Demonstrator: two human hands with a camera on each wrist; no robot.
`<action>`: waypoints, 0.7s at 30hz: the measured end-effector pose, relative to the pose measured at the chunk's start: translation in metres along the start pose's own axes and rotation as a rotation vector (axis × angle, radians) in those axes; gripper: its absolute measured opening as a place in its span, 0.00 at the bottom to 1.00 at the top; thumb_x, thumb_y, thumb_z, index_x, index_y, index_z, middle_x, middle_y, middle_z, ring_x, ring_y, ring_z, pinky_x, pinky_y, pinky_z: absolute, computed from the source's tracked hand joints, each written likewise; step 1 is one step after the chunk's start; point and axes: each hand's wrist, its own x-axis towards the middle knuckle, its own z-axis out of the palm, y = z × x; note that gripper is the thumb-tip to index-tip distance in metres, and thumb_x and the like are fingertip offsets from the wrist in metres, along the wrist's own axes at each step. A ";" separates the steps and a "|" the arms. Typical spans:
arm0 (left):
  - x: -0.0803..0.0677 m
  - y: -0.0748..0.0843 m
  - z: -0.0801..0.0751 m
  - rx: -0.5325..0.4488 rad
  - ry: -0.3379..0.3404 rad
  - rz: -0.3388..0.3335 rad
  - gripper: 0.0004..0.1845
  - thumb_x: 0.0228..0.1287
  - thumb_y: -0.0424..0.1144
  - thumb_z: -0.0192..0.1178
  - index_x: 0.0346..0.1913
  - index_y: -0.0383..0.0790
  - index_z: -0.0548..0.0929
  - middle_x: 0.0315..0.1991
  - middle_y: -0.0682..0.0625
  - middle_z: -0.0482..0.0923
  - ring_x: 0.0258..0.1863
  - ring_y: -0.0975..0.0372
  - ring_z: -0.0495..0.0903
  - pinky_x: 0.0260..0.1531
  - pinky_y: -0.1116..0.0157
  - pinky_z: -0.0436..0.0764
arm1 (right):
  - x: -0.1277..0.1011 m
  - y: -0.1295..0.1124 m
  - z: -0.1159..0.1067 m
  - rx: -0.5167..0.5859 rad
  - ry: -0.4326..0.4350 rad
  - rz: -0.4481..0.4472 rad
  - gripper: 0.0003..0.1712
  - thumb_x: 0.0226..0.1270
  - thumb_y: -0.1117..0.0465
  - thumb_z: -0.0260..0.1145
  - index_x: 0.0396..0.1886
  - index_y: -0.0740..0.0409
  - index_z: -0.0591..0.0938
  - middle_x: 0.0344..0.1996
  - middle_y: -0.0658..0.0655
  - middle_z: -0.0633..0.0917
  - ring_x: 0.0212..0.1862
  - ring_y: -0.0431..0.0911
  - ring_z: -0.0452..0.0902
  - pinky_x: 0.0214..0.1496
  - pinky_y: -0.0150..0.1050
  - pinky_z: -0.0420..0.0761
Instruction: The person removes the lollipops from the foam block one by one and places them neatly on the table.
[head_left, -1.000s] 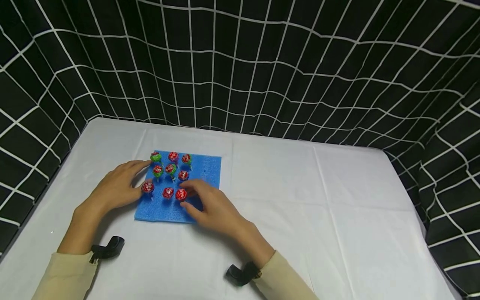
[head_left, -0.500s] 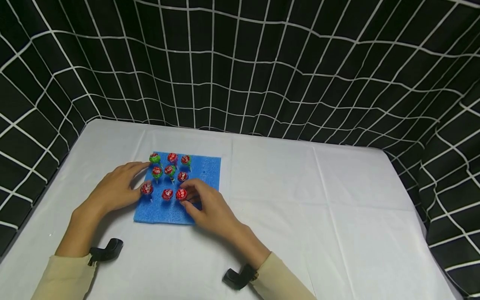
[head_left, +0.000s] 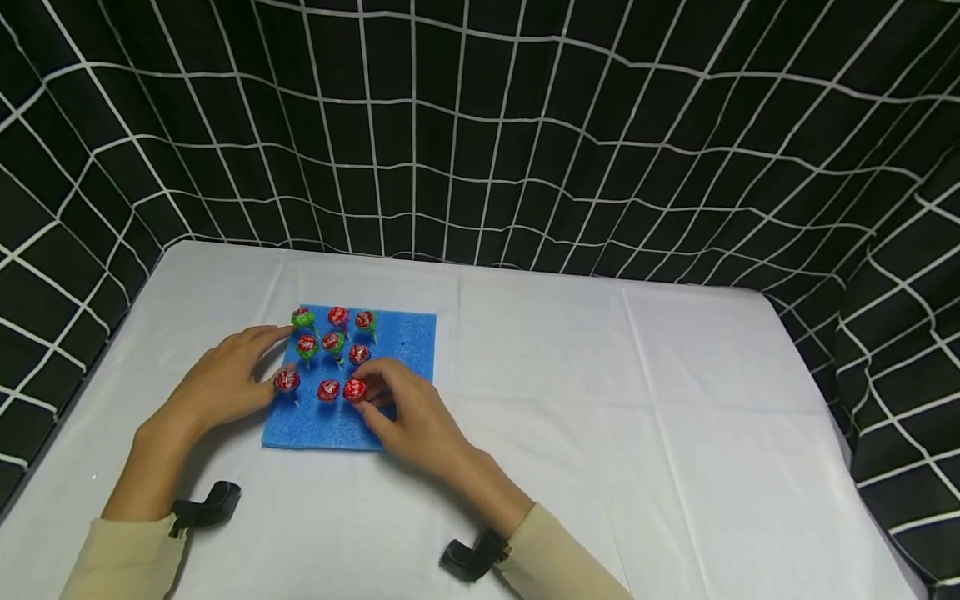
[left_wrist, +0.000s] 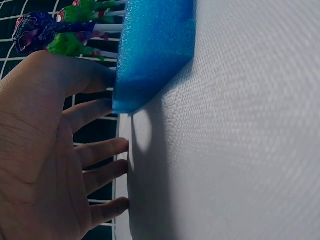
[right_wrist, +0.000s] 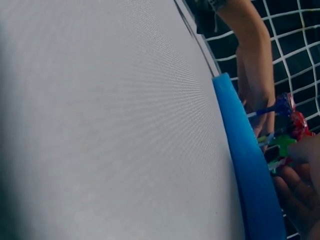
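A person's right hand (head_left: 420, 417) pinches a red lollipop (head_left: 355, 389) between thumb and fingers at the near right of a cluster standing in a blue foam board (head_left: 405, 337), left of center on a white-covered table (head_left: 570, 433). The left hand (head_left: 213, 383), fingers spread, rests its thumb against the board's left side, just beside a purple-wrapped lollipop (left_wrist: 32, 32). Behind hangs a black, white-gridded curtain (head_left: 506, 129).
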 end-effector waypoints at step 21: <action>-0.002 0.001 0.000 -0.019 0.004 -0.013 0.37 0.70 0.44 0.60 0.80 0.38 0.68 0.78 0.31 0.66 0.79 0.32 0.61 0.76 0.27 0.59 | 0.001 -0.009 0.000 0.075 0.120 -0.043 0.19 0.72 0.71 0.69 0.60 0.63 0.79 0.50 0.60 0.87 0.50 0.49 0.87 0.54 0.37 0.90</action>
